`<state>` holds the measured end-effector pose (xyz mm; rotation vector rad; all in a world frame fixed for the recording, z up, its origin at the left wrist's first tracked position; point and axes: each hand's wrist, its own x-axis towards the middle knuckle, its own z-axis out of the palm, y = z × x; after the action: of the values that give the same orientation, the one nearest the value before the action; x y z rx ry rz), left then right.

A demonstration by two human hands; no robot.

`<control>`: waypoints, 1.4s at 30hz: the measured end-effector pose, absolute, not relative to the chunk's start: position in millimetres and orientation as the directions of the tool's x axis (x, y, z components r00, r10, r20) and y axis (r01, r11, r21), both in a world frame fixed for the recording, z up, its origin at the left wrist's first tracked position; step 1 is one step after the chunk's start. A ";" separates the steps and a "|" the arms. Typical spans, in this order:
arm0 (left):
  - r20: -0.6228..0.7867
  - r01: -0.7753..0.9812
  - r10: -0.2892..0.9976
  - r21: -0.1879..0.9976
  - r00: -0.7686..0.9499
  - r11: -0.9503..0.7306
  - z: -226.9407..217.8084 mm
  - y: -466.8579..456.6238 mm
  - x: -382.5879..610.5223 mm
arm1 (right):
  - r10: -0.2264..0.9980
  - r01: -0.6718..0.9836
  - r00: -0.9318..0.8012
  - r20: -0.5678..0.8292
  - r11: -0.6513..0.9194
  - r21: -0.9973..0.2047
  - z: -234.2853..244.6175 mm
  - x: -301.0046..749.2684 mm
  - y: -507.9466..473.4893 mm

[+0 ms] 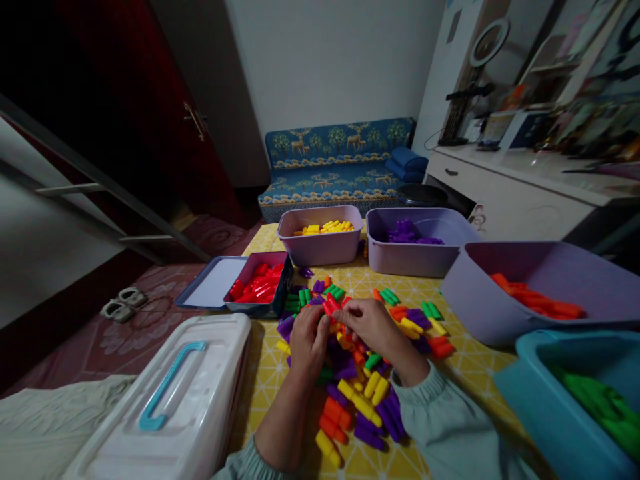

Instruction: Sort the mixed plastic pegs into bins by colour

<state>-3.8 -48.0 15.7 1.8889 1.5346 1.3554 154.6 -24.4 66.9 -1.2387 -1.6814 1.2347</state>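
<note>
Over a mixed pile of plastic building pieces on the table, my left hand (307, 339) and my right hand (369, 321) meet. Between their fingertips is a red plastic building piece (331, 305), with the fingers of both hands closed at it. Parts of it are covered by the fingers. Around and under the hands lie loose purple pieces (370, 432), yellow pieces (361, 403), orange pieces (336, 415) and green pieces (389, 297), many of them tube-shaped with a narrower end.
Beyond the pile stand a bin of yellow pieces (320, 252) and a bin of purple pieces (415, 259). On the right are a bin of orange pieces (475, 307) and a teal bin (555, 400) with green ones. A box of red pieces (283, 283) and a white lidded case (200, 380) sit left.
</note>
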 end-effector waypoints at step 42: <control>0.282 0.882 0.959 0.448 0.017 -0.147 23.8 -2.1 -31.6 | 0.991 0.125 -0.067 0.116 0.123 -0.984 32.7 158.1 -11.4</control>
<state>-31.6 -2.1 23.8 2.1310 1.9491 0.7973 158.1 -11.4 32.7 -1.1838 -1.4023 1.0982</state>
